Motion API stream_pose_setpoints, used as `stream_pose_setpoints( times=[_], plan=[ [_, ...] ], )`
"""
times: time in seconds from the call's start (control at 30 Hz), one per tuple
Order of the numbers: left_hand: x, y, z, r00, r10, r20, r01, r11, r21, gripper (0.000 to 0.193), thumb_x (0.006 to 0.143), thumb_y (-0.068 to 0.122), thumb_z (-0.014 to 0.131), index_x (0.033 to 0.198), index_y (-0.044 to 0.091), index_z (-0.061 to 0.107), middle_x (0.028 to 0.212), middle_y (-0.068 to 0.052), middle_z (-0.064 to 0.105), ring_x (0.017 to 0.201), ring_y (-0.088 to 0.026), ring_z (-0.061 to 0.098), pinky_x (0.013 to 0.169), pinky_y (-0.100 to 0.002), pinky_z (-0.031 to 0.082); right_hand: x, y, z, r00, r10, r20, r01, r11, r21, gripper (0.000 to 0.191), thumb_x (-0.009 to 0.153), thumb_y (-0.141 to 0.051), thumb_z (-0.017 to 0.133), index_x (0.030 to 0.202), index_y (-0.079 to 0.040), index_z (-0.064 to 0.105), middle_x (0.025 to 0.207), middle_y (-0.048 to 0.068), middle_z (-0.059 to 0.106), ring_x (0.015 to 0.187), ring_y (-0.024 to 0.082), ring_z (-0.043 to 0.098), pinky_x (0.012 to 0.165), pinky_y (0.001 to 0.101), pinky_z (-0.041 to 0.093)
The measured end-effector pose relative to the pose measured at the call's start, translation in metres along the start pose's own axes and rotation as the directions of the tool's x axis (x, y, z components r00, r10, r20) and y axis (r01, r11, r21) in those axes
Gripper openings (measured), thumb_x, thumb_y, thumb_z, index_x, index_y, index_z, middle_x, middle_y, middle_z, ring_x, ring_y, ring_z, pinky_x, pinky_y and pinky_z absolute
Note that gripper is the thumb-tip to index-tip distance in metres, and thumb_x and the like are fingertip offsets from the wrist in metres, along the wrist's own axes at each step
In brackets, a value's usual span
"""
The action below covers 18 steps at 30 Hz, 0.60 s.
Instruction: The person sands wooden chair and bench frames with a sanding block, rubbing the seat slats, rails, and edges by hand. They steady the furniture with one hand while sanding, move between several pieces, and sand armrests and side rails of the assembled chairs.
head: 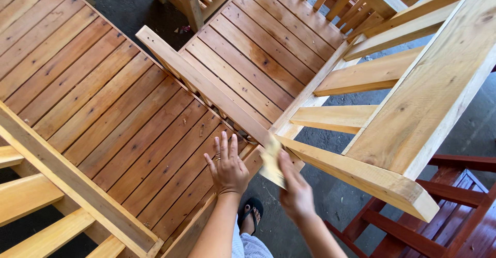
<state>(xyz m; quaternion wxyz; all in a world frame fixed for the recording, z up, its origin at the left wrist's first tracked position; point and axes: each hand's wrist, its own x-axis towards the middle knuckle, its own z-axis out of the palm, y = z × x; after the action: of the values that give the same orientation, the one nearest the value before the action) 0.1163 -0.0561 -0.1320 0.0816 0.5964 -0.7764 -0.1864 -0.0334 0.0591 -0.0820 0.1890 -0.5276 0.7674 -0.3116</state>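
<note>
My left hand (226, 166) rests flat, fingers spread, on the slatted wooden panel (119, 118) near its lower edge. My right hand (296, 191) holds a piece of tan sandpaper (270, 161) pressed against the underside end of a pale wooden rail (356, 174). That rail belongs to an unfinished wooden frame (423, 98) with several crossbars on the right.
A second slatted panel (258, 46) lies ahead, with an angled board (201, 82) across it. A pale frame (57, 196) sits at lower left. Dark red painted furniture (444, 206) stands at lower right. Grey concrete floor (330, 196) and my sandalled foot (251, 214) show below.
</note>
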Motion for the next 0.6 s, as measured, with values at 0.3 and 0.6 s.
stream_pose_setpoints(
  times=[0.3,0.6],
  plan=[
    [0.002,-0.004,0.008,0.99,0.051,-0.134,-0.086,0.959,-0.27,0.081,0.089,0.038,0.065,0.158,0.011,0.032,0.166,-0.013,0.025,0.154,-0.035,0.02,0.119,-0.065,0.018,0.001,-0.027,0.057,0.981,-0.068,0.184,0.117,0.956,-0.268,0.075,0.085,-0.01,0.056,0.156,-0.001,0.032,0.166,0.021,0.023,0.154,0.039,0.019,0.119,0.053,0.025],
    [-0.021,-0.052,-0.043,0.885,-0.333,-0.327,-0.021,0.67,-0.742,0.052,0.099,0.008,0.042,0.151,0.005,0.047,0.166,-0.019,0.036,0.156,-0.035,0.03,0.127,-0.047,0.023,-0.027,-0.08,0.096,0.986,-0.077,0.15,0.125,0.931,-0.343,0.079,0.075,-0.005,0.056,0.152,0.001,0.037,0.162,0.025,0.029,0.152,0.042,0.022,0.12,0.0562,0.023]
  ],
)
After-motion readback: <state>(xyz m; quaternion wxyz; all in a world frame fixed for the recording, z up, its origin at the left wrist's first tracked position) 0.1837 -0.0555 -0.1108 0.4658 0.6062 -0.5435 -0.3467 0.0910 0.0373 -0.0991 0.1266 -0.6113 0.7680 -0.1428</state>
